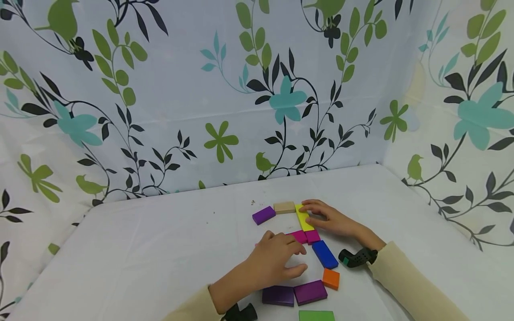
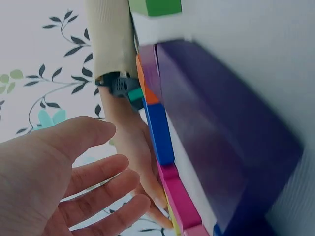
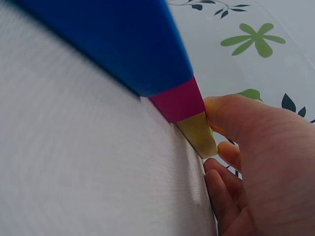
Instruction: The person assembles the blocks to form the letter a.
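My right hand [image 1: 335, 221] is at the far end of a bent row of flat blocks, its thumb and fingertips on a yellow block [image 1: 304, 218]. From the right wrist, the thumb lies along the yellow block's side [image 3: 199, 135], next to a magenta block [image 3: 179, 101]. My left hand [image 1: 275, 258] hovers over the near part of the row with fingers spread and loosely bent, holding nothing. It partly hides a pink block [image 1: 298, 236]. Below it lie a dark purple block [image 1: 278, 295] and a lighter purple block [image 1: 311, 292].
A wooden block [image 1: 284, 207] and a violet block [image 1: 263, 215] continue the row leftward at the far end. A blue block [image 1: 325, 254] and an orange block [image 1: 331, 279] lie on the right side. A green block [image 1: 316, 315] sits at the near edge of view. Patterned cloth [image 1: 180, 89] hangs behind the white table [image 1: 160, 249].
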Available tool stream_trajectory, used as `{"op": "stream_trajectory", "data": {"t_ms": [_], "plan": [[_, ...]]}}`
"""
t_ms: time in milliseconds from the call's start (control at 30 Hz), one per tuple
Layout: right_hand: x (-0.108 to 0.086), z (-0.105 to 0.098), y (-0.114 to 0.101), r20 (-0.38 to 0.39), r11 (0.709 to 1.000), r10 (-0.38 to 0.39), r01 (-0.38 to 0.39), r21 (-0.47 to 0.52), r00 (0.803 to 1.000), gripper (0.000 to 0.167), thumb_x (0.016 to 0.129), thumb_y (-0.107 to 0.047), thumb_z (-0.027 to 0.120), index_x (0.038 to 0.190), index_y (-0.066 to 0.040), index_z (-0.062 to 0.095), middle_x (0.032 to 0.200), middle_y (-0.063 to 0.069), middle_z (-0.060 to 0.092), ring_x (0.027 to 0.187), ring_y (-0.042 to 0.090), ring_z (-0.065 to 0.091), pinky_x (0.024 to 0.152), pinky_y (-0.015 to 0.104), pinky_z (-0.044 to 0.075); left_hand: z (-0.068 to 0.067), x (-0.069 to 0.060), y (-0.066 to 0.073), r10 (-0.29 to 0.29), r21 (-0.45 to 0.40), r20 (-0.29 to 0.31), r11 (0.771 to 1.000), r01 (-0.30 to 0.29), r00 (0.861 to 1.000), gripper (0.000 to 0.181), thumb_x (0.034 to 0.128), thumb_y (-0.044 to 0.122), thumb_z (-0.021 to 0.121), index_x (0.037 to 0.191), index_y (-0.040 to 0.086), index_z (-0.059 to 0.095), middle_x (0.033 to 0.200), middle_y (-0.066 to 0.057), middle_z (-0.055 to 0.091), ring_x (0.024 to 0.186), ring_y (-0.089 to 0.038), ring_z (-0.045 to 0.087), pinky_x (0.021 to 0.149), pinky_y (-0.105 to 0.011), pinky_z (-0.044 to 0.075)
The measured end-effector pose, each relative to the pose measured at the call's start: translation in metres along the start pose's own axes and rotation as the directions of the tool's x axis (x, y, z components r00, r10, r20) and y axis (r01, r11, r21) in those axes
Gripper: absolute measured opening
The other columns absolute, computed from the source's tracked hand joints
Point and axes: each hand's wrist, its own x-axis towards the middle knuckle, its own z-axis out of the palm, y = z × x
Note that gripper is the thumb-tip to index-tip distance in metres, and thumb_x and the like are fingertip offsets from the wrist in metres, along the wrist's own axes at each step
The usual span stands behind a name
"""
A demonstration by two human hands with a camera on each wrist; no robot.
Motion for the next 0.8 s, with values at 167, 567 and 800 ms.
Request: {"op": "stream_trajectory", "data": {"t_ms": [167, 567, 800], "plan": [[-0.001, 0.001, 0.000, 0.000, 1.000, 0.006, -0.006, -0.001, 1.000, 0.036, 0.098, -0.019, 0.057, 0.131, -0.006, 0.057, 0.147, 0.022, 0.039, 0.134, 0.043, 0.038, 0.106, 0.058, 0.034, 0.003, -0.005, 0.008, 0.025, -0.055, 0.044, 0.998, -0.022, 0.999, 0.027, 0.0941, 0.043, 0.061, 0.112, 0.025, 0.069, 0.108, 0.013, 0.065, 0.105, -0.006, 0.056, 0.095, -0.041, 0.041], [-0.001, -0.001, 0.001, -0.008, 1.000, -0.005, 0.005, -0.014, 1.000, 0.034, 0.098, -0.017, 0.058, 0.131, -0.007, 0.058, 0.147, 0.020, 0.040, 0.134, 0.042, 0.038, 0.105, 0.057, 0.035, 0.004, -0.018, 0.024, 0.150, -0.032, 0.078, 0.988, -0.148, 0.986, 0.028, 0.0966, 0.045, 0.056, 0.114, 0.026, 0.068, 0.107, 0.014, 0.064, 0.101, -0.002, 0.056, 0.092, -0.033, 0.043], [-0.002, -0.001, -0.001, 0.000, 1.000, 0.013, -0.013, -0.008, 1.000, 0.035, 0.098, -0.018, 0.057, 0.132, -0.007, 0.057, 0.147, 0.020, 0.039, 0.135, 0.042, 0.038, 0.106, 0.057, 0.034, 0.007, -0.020, 0.032, 0.244, -0.036, 0.136, 0.970, -0.241, 0.960, 0.033, 0.0972, 0.047, 0.054, 0.118, 0.024, 0.066, 0.108, 0.012, 0.064, 0.092, 0.001, 0.055, 0.082, -0.021, 0.040]]}}
